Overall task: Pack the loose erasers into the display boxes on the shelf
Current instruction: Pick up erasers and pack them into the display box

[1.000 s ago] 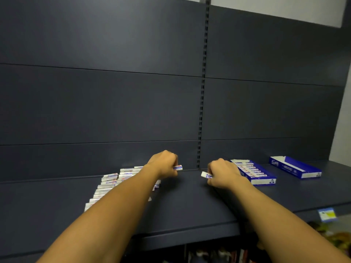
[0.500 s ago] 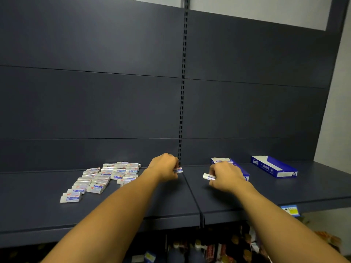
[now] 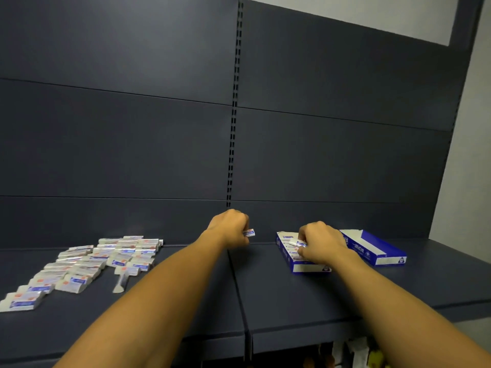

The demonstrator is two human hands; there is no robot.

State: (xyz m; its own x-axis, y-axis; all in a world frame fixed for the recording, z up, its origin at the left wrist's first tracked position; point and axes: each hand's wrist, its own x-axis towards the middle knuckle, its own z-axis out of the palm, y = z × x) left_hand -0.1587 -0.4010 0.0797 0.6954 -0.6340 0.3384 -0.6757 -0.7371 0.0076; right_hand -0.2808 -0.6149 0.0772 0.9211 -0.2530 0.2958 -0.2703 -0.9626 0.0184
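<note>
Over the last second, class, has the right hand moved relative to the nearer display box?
Yes. The right hand moved rightward, from left of the nearer display box to over it, holding an eraser.

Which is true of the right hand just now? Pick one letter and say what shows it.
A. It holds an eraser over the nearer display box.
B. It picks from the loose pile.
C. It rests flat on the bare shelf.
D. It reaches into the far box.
A: the right hand pinches an eraser above the nearer display box, which already holds a row of erasers.
</note>
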